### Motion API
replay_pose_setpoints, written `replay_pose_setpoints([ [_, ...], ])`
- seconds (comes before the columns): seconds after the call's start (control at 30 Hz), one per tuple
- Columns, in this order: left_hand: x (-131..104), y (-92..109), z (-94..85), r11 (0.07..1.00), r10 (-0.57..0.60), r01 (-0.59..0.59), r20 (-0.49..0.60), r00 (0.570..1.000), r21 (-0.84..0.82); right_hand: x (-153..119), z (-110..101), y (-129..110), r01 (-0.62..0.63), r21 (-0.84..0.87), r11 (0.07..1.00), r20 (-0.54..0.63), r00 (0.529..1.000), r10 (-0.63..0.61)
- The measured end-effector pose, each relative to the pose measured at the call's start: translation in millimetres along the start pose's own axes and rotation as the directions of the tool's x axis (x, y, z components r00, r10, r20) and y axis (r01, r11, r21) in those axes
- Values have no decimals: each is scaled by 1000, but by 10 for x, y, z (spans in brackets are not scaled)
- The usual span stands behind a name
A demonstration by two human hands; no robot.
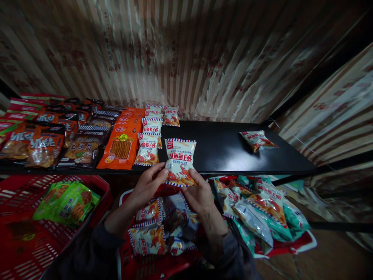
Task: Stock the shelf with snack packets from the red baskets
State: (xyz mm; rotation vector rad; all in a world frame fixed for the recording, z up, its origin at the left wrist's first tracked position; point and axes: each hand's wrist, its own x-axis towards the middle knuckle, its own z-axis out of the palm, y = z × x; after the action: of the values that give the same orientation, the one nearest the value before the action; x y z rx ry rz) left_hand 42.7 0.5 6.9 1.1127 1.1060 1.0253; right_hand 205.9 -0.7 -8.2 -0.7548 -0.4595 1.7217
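Head view: both hands hold one snack bag [180,161] upright by its bottom corners, left hand [148,184] fingers pinched on the left corner, right hand [199,194] on the right, bag over the shelf [221,149] front edge, just right of the bag row [149,144].

You had three red baskets [17,233] below the shelf [227,149]. One shrimp-snack packet [180,161] sat in your two hands, and one packet [257,140] lay alone on the shelf's right side.

2 hands [175,190] raised, grips closed.
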Motion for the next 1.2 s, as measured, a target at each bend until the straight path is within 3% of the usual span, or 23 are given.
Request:
replay_pose_setpoints([
  [0.17,21,-3,-31,997,-21,18,-33,999,-76,-14,-7,11,-64,-49,997,29,997,65],
  [0.43,63,92,-68,989,12,-53,-277,961,-141,-14,-67,51,-113,-298,948,81,986,143],
  [0.7,87,100,-85,977,-8,-68,-353,936,-202,-4,-54,90,-84,-254,964,89,990,110],
  [0.97,139,83,-161,955,44,-188,-519,854,-229,9,-30,210,-103,-235,967,82,989,125],
  [1.2,128,68,-148,954,67,-200,-496,866,-222,-1,47,305,-141,-222,965,8,989,147],
])
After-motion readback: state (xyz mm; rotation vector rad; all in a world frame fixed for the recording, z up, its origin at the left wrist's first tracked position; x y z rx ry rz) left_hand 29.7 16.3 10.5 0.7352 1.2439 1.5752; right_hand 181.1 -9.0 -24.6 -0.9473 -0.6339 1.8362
